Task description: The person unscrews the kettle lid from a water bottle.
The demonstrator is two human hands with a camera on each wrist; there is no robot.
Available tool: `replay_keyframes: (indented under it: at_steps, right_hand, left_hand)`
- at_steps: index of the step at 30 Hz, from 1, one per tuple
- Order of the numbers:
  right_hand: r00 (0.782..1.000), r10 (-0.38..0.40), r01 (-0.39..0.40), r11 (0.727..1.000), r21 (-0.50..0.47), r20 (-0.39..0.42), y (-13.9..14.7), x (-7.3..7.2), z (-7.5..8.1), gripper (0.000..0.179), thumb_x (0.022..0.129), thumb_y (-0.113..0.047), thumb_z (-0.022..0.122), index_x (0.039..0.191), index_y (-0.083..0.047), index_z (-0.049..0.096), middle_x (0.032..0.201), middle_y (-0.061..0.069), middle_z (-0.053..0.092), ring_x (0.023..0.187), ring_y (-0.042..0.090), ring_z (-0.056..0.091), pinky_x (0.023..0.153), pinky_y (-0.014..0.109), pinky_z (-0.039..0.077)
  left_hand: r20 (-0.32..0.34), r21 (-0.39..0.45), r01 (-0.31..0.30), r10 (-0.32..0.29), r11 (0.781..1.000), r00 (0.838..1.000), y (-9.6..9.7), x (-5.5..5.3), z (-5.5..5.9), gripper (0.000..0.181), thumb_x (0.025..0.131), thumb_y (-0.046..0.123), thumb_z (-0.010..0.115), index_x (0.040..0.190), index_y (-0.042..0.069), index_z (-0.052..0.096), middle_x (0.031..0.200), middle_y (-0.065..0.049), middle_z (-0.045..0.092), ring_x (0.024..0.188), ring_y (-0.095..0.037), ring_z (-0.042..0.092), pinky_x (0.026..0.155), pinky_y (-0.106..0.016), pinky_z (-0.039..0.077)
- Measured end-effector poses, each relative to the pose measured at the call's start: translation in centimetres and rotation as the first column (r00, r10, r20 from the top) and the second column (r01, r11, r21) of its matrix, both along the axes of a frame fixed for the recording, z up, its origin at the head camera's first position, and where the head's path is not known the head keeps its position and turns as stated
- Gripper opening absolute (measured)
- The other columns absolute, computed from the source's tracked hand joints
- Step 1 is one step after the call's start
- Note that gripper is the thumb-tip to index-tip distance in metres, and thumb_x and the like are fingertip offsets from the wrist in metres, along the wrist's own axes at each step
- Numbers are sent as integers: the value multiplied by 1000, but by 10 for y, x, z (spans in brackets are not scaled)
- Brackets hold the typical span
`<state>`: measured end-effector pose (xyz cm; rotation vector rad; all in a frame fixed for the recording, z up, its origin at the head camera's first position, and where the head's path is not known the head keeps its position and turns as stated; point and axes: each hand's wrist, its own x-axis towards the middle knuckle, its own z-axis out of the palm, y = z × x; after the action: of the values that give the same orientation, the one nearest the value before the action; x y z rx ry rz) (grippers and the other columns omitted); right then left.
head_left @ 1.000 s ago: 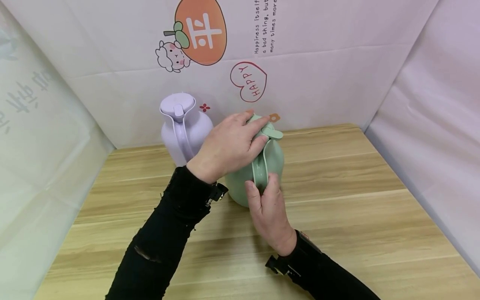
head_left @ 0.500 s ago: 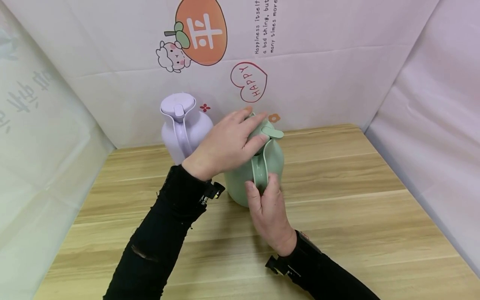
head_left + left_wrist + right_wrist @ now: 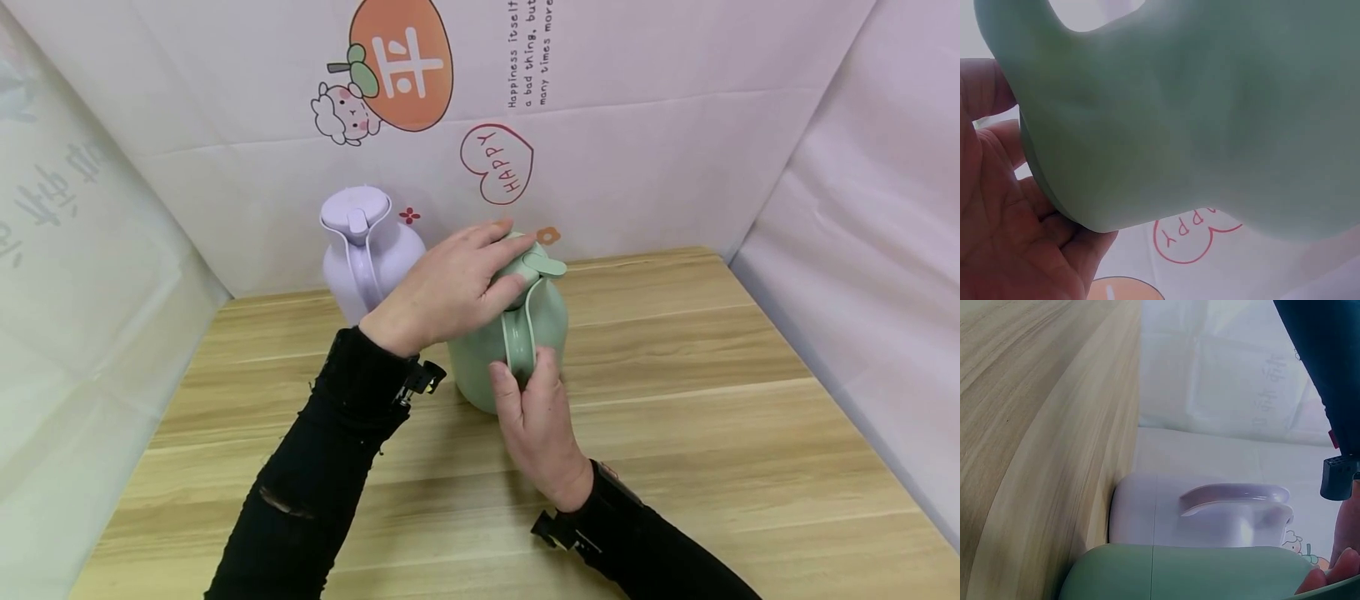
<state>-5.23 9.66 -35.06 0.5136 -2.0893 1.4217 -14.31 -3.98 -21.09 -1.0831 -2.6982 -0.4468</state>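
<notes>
A pale green jug-shaped thermos [image 3: 483, 371] stands upright on the table. My left hand [image 3: 450, 287] lies over its top and grips the lid [image 3: 517, 275], thumb at the near side and fingers across the far side. The lid's lever [image 3: 545, 265] points right, out of line with the handle [image 3: 519, 346]. My right hand [image 3: 543, 433] holds that handle, thumb on the left side; its other fingers are mostly hidden. In the left wrist view the green thermos [image 3: 1147, 137] fills most of the picture, with fingers bent along the lid's edge.
A lavender thermos [image 3: 375, 258] of the same shape stands close on the left, partly behind my left hand; its lever lines up with its handle. White printed cloth [image 3: 637, 167] hangs behind the wooden table [image 3: 712, 417] and at both sides.
My left hand has loosened and settled again on the lid, its thumb and wrist shifted slightly left. The lever points the same way. My right hand stays on the handle.
</notes>
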Motion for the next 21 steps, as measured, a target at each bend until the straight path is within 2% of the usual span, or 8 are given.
replay_keyframes:
  at_steps: [11, 21]
  right_hand:
    - [1000, 0, 0, 1000, -2, -12, 0, -1, 1, 38, 111, -28, 50, 122, 8, 43, 105, 18, 61, 92, 22, 60, 75, 34, 51]
    - [1000, -10, 10, 1000, 0, -13, -1, -1, 0, 39, 111, -29, 50, 122, 8, 43, 104, 18, 62, 93, 23, 61, 75, 35, 51]
  left_hand:
    - [-39, -2, -56, 56, 998, 998, 3, 4, -2, 51, 108, 38, 45, 154, 17, 55, 158, -15, 50, 149, -29, 45, 126, -40, 32]
    - [-96, -16, -121, 119, 992, 988, 10, 9, -2, 51, 107, 38, 46, 151, 16, 57, 152, -14, 57, 146, -30, 49, 123, -43, 36]
